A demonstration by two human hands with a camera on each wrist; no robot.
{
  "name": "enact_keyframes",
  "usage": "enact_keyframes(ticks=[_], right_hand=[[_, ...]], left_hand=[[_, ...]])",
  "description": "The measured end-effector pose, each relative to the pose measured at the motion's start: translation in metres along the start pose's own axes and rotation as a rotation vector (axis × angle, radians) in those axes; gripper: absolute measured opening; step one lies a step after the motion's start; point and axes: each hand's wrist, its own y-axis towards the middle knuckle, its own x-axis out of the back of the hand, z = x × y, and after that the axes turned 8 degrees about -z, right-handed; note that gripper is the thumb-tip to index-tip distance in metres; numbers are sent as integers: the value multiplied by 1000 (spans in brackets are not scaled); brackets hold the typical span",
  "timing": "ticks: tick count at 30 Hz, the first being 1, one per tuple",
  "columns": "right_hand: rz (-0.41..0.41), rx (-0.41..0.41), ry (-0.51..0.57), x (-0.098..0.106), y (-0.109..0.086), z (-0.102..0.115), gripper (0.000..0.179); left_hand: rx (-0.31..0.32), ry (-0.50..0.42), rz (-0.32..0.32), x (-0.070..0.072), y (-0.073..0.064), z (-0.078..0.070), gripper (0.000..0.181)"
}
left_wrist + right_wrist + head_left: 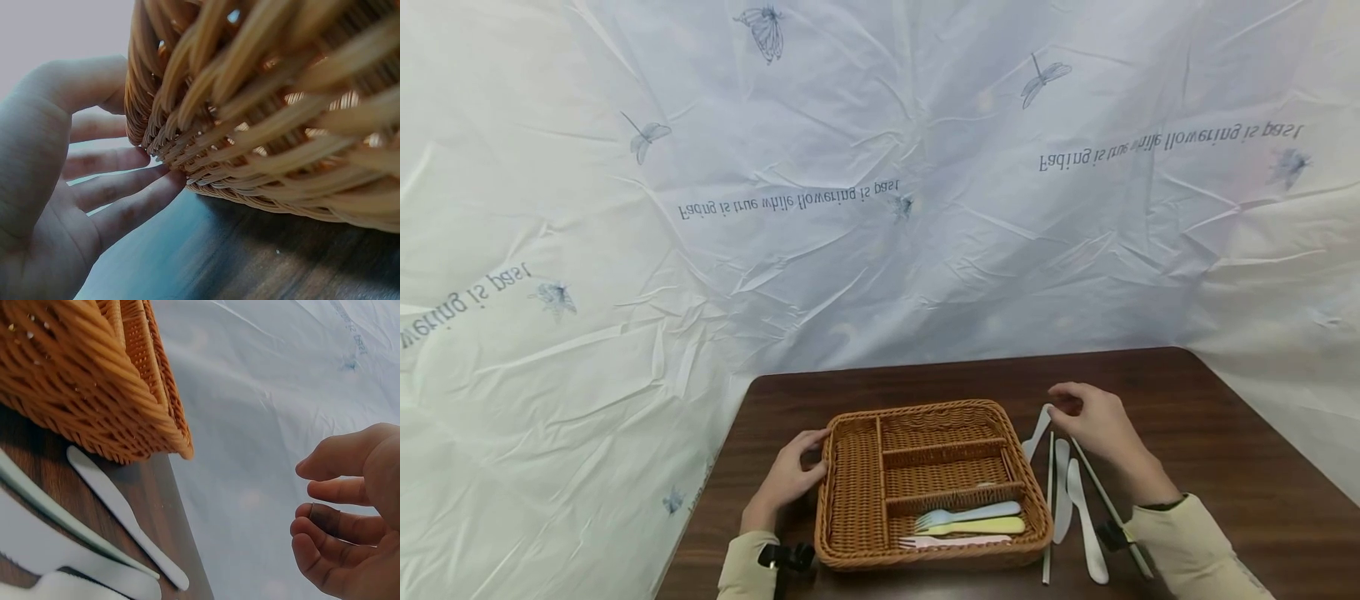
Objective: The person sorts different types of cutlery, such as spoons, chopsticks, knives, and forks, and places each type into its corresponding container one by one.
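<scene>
Left hand (790,471) against the outer left wall of the wicker basket (856,500), in light contact through fairly straight fingers, more steadying than clenched. Right hand (1101,425) just beyond the basket's right side, loosely curled with nothing in its grasp, very near the end of a white knife (1038,431) but apart from it in the right wrist view. That knife flat on the tabletop (1225,433), just beside the basket's right wall.

Nearer the front edge, close together: a pale stick (1050,462), a grey-white knife (1062,492), a second white knife (1086,518) and a greenish stick (1108,502).

Possible trouble, by judgement: a missed or slipping pinch, because of a thin handle flat against the wood; a knock into the pale stick or the wall, because of the tight spacing; a slide of the whole basket, because of too hard a push from the left.

In the front right compartment, a blue fork (970,512), a yellow fork (977,526) and a pink fork (958,542), liable to shift with any jolt. Behind everything, a printed white sheet (925,275).
</scene>
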Motion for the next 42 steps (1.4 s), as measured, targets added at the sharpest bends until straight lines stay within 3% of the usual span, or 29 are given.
enact_keyframes(ticks=[15,42], right_hand=[[-51,9,-65,5,-6,-16,33],[-28,-24,-130,13,-14,-38,36]], left_hand=[[-4,3,2,-1,-1,0,54],[4,-7,-2,0,0,-1,53]])
